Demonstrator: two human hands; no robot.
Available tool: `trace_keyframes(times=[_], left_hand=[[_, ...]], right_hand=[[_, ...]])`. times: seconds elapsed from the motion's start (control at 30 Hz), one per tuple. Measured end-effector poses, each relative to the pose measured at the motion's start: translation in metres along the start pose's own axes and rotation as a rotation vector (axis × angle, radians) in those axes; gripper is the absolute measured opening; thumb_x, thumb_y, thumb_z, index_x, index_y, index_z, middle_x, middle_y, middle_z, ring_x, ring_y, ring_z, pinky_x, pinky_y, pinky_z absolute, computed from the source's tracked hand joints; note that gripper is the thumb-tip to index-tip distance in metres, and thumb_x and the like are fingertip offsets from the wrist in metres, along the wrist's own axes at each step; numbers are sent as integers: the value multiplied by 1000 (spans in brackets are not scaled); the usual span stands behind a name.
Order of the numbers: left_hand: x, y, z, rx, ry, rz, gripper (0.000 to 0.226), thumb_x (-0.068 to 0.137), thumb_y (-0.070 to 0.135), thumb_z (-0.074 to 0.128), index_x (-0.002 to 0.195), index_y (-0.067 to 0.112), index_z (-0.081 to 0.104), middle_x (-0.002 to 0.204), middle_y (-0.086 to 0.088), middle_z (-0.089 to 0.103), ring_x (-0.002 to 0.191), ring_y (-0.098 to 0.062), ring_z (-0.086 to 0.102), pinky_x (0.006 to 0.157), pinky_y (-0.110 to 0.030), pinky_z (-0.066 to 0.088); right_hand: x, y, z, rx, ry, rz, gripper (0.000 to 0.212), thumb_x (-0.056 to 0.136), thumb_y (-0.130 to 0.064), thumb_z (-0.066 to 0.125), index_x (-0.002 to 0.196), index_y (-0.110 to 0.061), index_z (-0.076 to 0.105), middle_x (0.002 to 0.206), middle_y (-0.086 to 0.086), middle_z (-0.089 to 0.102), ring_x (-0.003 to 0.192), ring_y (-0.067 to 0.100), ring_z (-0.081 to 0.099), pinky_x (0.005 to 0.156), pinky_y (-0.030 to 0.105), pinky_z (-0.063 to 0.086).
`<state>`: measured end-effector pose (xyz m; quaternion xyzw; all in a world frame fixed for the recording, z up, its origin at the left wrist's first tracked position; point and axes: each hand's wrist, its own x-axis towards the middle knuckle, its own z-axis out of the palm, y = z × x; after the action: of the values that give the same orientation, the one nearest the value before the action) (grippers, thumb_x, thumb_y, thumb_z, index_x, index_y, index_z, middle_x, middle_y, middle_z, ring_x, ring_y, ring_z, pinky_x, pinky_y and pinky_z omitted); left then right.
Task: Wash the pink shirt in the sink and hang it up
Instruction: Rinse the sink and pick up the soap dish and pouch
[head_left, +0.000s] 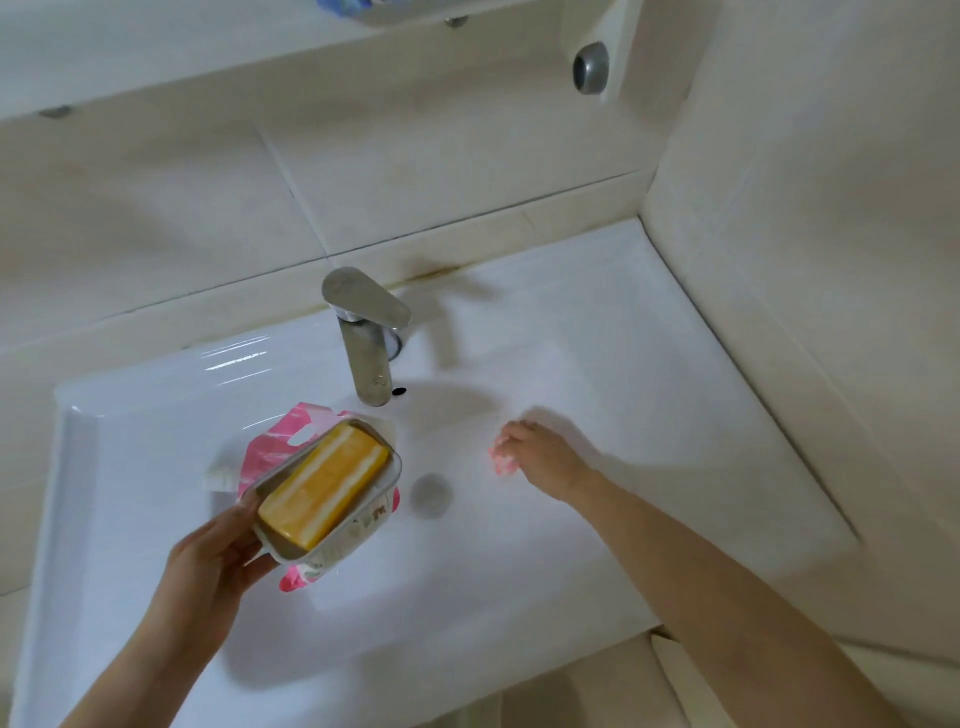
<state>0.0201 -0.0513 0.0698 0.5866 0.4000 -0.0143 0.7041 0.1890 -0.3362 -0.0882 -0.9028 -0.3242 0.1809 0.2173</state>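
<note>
My left hand (215, 564) grips the near end of a white soap dish (374, 506) and holds it tilted above the sink basin. A yellow bar of soap (324, 483) lies in the dish. The pink shirt (270, 452) lies in the white sink (597, 364) under the dish, mostly hidden by it. My right hand (540, 457) reaches into the basin right of the drain, its fingers curled round a small pink and white bit of cloth (501, 460). That spot is blurred.
A chrome faucet (366, 338) stands at the back of the sink, its spout over the basin. The round drain (430, 492) sits mid-basin. Tiled walls close in behind and on the right, with a shelf (208, 67) overhead.
</note>
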Motion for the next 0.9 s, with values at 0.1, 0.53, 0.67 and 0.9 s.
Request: trace_keyframes(times=[0.1, 0.53, 0.67, 0.9], left_hand=[[-2, 2, -3, 4, 11, -1, 30, 97, 11, 40, 98, 8, 70, 87, -4, 74, 73, -12, 71, 58, -25, 59], [9, 3, -11, -50, 76, -33, 26, 97, 10, 40, 103, 8, 64, 81, -1, 74, 71, -11, 70, 59, -24, 58], [14, 5, -14, -73, 80, -24, 25, 97, 11, 39, 103, 8, 64, 81, 0, 74, 71, -11, 70, 58, -24, 59], [17, 14, -16, -68, 63, 12, 44, 97, 14, 41, 76, 23, 79, 85, 0, 75, 75, -12, 71, 62, -26, 59]], right_hand=[[-1, -7, 39, -100, -55, -79, 23, 73, -9, 53, 86, -19, 70, 101, 2, 63, 93, 21, 61, 84, 28, 50], [10, 14, -4, -158, -173, 176, 14, 67, -23, 75, 81, -21, 71, 89, 3, 69, 85, 23, 67, 78, 27, 53], [10, 27, -60, 190, 429, 507, 4, 82, -21, 60, 86, -22, 59, 92, -4, 63, 70, 18, 67, 65, 34, 55], [29, 88, -109, -21, 515, 520, 43, 90, -14, 60, 130, -2, 49, 139, 23, 43, 131, 39, 36, 106, 50, 36]])
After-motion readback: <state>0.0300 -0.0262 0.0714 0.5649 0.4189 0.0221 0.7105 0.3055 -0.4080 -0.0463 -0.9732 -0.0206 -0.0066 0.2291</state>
